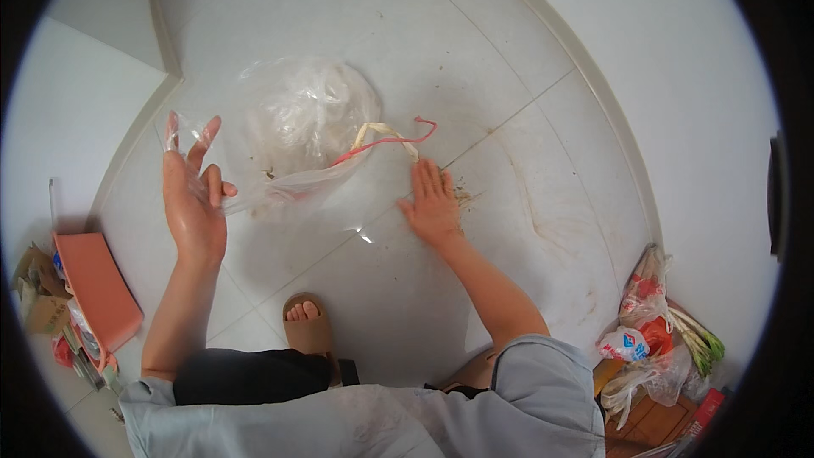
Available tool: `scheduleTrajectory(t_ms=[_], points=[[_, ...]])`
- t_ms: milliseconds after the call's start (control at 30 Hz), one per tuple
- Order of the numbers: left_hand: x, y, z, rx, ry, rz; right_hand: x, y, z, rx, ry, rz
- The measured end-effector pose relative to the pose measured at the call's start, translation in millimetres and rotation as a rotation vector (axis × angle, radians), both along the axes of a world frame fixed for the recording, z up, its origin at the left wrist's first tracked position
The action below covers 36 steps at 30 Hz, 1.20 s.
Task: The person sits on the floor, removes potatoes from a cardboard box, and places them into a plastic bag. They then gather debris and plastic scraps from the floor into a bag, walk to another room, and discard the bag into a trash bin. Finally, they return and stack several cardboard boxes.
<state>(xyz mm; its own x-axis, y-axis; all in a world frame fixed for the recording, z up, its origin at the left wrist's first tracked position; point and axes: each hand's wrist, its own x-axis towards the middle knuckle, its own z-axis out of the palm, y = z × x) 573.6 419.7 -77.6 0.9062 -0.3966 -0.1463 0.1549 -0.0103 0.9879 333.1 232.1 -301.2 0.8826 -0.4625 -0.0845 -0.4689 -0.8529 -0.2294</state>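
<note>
A clear plastic bag [305, 108] lies puffed up on the tiled floor, one side of it stretched towards me. My left hand [196, 197] grips and lifts that edge, with film looped over the raised fingers. Across the bag's right side run a red cord [394, 138] and a pale strip [372, 127]. Palm down, my right hand [435, 203] is spread against the floor, its fingertips by the end of the pale strip. Brownish bits of debris [467, 197] lie just right of these fingers; the hand partly hides them.
Dirty smears [528, 203] mark the floor tiles to the right. A pink bin [102, 292] with cardboard stands at the left wall. Plastic bags [642, 331] and green onions [699, 343] sit at the lower right. My sandalled foot [306, 324] is below the bag.
</note>
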Motion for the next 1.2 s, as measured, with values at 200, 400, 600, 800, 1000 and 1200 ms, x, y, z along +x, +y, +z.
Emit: scheduleTrajectory(t_ms=[200,400,600,800,1000,1200], points=[[-11,-5,11,-0.011,-0.004,-0.024,-55,86,16,0.448,0.003,0.649],[-20,-5,22,0.037,0.003,-0.001,-50,53,11,0.313,-0.023,0.525],[-24,-11,30,-0.024,0.023,-0.005,-39,-32,30,-0.041,-0.058,0.191],[-21,0,31,-0.033,0.049,0.000,-115,-27,32,0.044,-0.097,-0.193],[-24,-7,33,-0.030,0.034,-0.046,-46,-28,23,0.024,-0.131,-0.278],[-24,-1,40,-0.078,0.006,-0.106,20,-40,24,0.097,-0.284,-0.168]])
